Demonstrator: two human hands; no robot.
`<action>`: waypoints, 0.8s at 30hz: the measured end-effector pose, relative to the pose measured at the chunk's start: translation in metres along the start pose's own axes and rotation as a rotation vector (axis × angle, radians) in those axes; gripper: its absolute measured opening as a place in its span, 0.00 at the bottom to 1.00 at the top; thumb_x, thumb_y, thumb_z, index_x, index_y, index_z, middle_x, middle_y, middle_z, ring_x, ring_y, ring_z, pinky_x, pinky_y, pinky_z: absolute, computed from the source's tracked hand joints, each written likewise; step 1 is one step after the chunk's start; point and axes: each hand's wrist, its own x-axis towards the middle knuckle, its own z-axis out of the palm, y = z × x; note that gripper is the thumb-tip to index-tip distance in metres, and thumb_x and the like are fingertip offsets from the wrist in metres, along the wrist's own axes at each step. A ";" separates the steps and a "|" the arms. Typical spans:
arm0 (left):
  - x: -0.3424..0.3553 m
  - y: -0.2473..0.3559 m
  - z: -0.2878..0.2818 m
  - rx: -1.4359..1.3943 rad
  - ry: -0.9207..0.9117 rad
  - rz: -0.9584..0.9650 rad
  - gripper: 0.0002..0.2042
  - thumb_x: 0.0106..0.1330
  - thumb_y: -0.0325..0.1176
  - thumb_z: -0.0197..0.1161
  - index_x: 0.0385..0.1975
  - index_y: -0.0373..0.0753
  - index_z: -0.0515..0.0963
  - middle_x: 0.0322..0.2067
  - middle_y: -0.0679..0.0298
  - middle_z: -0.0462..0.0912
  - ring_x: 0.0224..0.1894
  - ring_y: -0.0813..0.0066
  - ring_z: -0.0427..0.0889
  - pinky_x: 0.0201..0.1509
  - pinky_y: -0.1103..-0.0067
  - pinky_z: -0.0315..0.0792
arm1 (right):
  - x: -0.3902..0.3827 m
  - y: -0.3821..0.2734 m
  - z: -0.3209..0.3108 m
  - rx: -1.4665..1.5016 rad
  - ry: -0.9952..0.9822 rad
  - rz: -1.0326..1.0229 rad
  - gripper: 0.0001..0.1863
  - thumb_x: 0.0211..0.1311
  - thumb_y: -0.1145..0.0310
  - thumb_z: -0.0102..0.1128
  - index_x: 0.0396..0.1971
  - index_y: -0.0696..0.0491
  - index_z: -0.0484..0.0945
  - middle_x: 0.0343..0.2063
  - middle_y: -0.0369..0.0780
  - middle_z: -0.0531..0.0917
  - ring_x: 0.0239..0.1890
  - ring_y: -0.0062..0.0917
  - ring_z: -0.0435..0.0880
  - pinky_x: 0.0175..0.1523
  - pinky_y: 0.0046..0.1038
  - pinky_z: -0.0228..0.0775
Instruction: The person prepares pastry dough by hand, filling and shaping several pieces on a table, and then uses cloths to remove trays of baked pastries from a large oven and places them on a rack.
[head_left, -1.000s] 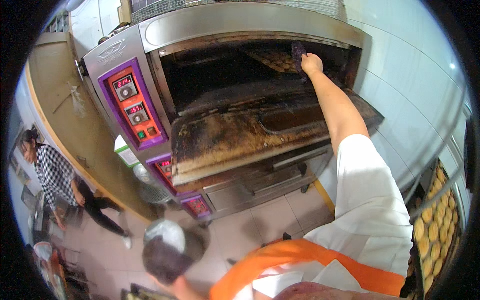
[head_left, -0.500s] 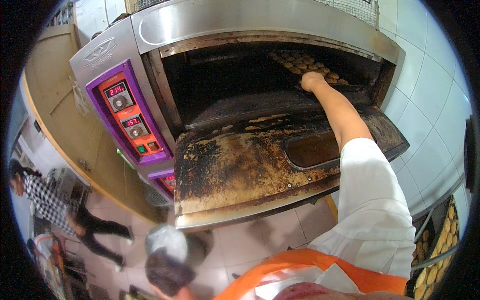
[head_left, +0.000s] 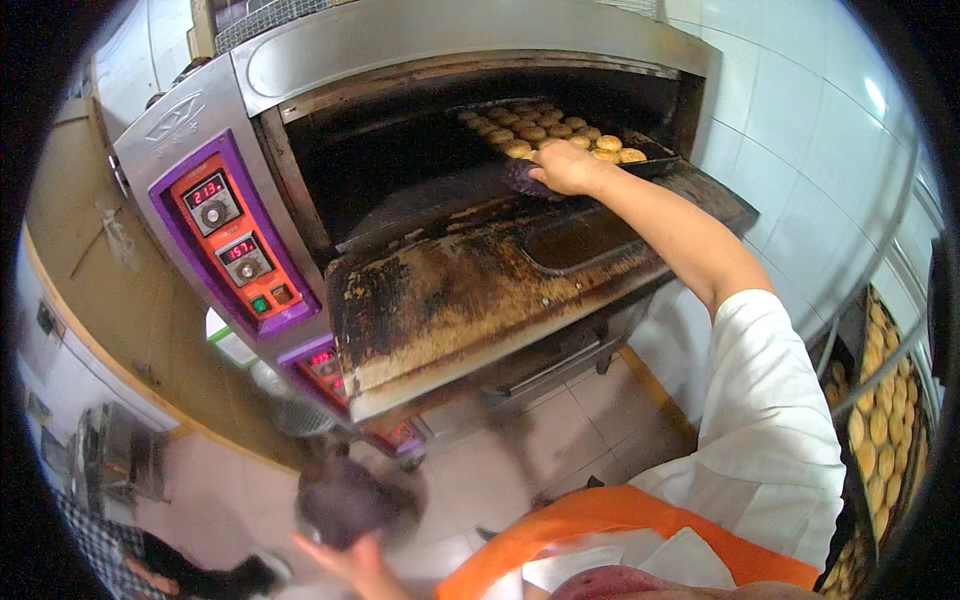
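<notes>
My right hand (head_left: pixel 568 167) is closed over a dark purple cloth (head_left: pixel 528 180) at the near edge of a dark baking tray (head_left: pixel 655 153). Rows of round golden-brown pastries (head_left: pixel 533 130) sit on the tray, which rests partly inside the oven chamber and partly at its mouth. Low at the front, my left hand (head_left: pixel 350 562) is blurred by motion. Its thumb sticks out to the left, and a dark purple cloth (head_left: pixel 345 495) covers its fingers.
The stained oven door (head_left: pixel 450 310) hangs down open below the chamber. A purple-framed control panel (head_left: pixel 235 235) is on the left. More pastries on trays (head_left: pixel 885 420) stand on a rack at the right. Another person in checked clothing (head_left: pixel 100 545) is at the lower left.
The pastry tray has come forward and left toward the oven mouth with my right hand. My left hand has come further into view with its cloth. The other person has shifted toward the lower edge.
</notes>
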 end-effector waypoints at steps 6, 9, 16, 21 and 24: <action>0.017 0.043 -0.006 0.289 -0.516 -0.142 0.26 0.62 0.37 0.61 0.58 0.32 0.69 0.59 0.55 0.73 0.62 0.56 0.70 0.71 0.59 0.56 | -0.085 -0.058 -0.015 0.046 0.202 -0.095 0.24 0.68 0.54 0.50 0.26 0.60 0.81 0.27 0.52 0.82 0.34 0.49 0.81 0.43 0.46 0.72; 0.009 0.057 0.017 0.263 -0.477 -0.294 0.23 0.60 0.29 0.58 0.57 0.31 0.71 0.58 0.55 0.75 0.61 0.57 0.71 0.70 0.59 0.57 | -0.121 -0.090 -0.027 0.081 0.205 -0.132 0.23 0.68 0.55 0.49 0.25 0.60 0.80 0.26 0.52 0.82 0.33 0.49 0.81 0.42 0.47 0.72; -0.008 0.066 0.060 0.377 -0.599 -0.286 0.19 0.61 0.29 0.56 0.54 0.33 0.73 0.54 0.56 0.77 0.59 0.58 0.73 0.68 0.60 0.61 | -0.198 -0.138 -0.048 0.137 0.348 -0.185 0.21 0.69 0.57 0.48 0.25 0.59 0.81 0.28 0.53 0.82 0.35 0.50 0.80 0.45 0.47 0.71; -0.024 0.060 0.101 0.448 -0.633 -0.271 0.21 0.61 0.29 0.57 0.56 0.36 0.71 0.54 0.57 0.77 0.57 0.58 0.74 0.65 0.59 0.64 | -0.228 -0.099 -0.078 0.517 0.341 0.028 0.18 0.71 0.58 0.50 0.36 0.59 0.80 0.36 0.47 0.83 0.42 0.36 0.81 0.51 0.36 0.70; -0.023 0.061 0.127 0.499 -0.653 -0.219 0.19 0.62 0.29 0.56 0.54 0.35 0.73 0.53 0.57 0.78 0.57 0.58 0.75 0.65 0.60 0.64 | -0.248 -0.030 -0.087 1.103 0.545 0.297 0.23 0.72 0.55 0.48 0.51 0.60 0.77 0.47 0.43 0.83 0.50 0.28 0.79 0.58 0.29 0.67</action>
